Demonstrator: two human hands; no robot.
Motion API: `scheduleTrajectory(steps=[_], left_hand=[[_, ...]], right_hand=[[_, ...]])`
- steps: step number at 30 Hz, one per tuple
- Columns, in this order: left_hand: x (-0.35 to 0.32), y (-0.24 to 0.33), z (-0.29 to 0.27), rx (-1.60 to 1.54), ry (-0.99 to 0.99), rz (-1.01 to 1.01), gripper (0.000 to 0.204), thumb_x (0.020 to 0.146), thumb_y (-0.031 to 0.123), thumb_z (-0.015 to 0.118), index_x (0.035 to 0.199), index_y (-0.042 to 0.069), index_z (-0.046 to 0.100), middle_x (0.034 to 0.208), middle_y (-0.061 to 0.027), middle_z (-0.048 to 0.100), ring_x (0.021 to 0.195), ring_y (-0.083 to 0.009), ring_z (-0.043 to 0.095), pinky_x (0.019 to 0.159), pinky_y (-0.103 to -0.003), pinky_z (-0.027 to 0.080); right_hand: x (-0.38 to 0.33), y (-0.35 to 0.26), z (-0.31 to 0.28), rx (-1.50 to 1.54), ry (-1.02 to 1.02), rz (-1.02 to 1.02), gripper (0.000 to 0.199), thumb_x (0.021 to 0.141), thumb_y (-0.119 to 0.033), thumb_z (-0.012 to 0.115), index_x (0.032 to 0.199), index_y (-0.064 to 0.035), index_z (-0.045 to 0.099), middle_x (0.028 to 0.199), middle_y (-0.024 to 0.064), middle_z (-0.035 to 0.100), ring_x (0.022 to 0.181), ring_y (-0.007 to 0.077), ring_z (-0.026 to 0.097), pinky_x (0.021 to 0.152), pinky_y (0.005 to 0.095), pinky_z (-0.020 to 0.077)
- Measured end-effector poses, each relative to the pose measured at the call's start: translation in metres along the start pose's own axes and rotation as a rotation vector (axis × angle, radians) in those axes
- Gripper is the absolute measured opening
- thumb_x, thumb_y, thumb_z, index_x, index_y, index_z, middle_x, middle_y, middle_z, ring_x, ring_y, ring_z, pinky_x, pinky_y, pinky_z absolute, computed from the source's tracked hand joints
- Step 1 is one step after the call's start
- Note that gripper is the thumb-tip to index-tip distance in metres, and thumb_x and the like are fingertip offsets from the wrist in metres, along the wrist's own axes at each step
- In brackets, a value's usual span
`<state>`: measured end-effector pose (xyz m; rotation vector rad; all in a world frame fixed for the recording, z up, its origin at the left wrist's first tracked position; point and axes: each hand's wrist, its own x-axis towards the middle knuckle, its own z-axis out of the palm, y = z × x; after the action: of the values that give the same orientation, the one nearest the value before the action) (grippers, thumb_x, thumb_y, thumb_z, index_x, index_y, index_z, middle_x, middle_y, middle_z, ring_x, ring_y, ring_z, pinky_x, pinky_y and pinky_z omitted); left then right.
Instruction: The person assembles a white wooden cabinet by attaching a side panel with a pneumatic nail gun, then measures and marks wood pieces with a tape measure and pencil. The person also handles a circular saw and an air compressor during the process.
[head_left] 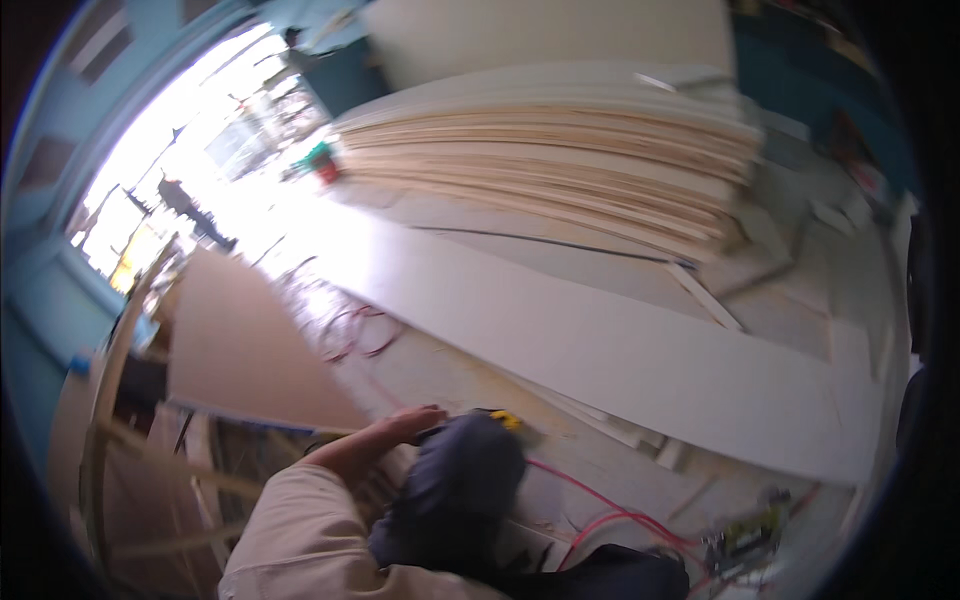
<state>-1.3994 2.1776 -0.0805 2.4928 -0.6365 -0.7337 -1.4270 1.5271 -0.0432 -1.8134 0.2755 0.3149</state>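
Note:
My left hand (412, 422) rests beside my raised knee in dark trousers (462, 480), below a beige sleeve. Blur and the knee obscure its fingers, so its grip is unclear. Just past the knee, a small yellow and black object (506, 419) lies near the floor; its kind is not clear. To the left of the hand leans a tan board (255, 345), its lower corner close to my forearm. My right hand is out of view.
A long white panel (600, 335) lies across the floor. Behind it rises a stack of boards (560, 150). Red hose (630, 517) runs toward a green and black tool (745, 540) at lower right. A wooden frame (105, 420) stands left. One person (190, 208) is by the bright doorway.

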Motion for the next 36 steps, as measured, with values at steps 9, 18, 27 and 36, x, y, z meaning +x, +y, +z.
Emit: scheduleTrajectory(steps=[9,18,27,36], left_hand=[[-0.186,0.147,0.046,0.030,0.379,-0.605,0.041,0.084,0.028,0.065,0.117,0.004,0.057,0.108,-0.0199,0.058,0.104,-0.0373,0.057,0.090,-0.045,0.048],[-0.206,0.100,-0.015,-0.059,0.431,-0.796,0.041,0.088,0.030,0.062,0.120,0.004,0.058,0.103,-0.0180,0.062,0.096,-0.0331,0.061,0.084,-0.043,0.051],[0.027,0.253,-0.132,0.436,0.706,-0.183,0.026,0.092,0.015,0.060,0.111,-0.004,0.060,0.100,-0.0158,0.063,0.092,-0.0267,0.062,0.080,-0.038,0.051],[0.167,0.353,-0.047,0.287,-0.176,0.229,0.037,0.081,0.005,0.062,0.117,-0.001,0.056,0.115,-0.0209,0.059,0.108,-0.0404,0.055,0.095,-0.045,0.043]], right_hand=[[0.052,-0.089,0.109,-0.099,-0.356,-0.398,0.032,0.090,-0.019,0.054,0.117,-0.0018,0.060,0.115,0.0180,0.061,0.099,0.0305,0.060,0.084,0.0392,0.0484],[0.016,0.160,0.020,-0.347,-0.007,-0.636,0.031,0.084,-0.007,0.063,0.115,-0.0024,0.061,0.118,0.0194,0.059,0.102,0.0342,0.058,0.084,0.0408,0.0476],[-0.255,0.279,0.005,-0.152,0.180,0.798,0.027,0.083,-0.024,0.061,0.089,0.0018,0.065,0.088,0.0197,0.066,0.081,0.0331,0.064,0.072,0.0426,0.0494],[-0.230,0.257,0.041,-0.373,0.839,1.119,0.059,0.077,-0.017,0.071,0.127,0.0010,0.045,0.123,0.0284,0.048,0.115,0.0413,0.050,0.094,0.0457,0.0452]])
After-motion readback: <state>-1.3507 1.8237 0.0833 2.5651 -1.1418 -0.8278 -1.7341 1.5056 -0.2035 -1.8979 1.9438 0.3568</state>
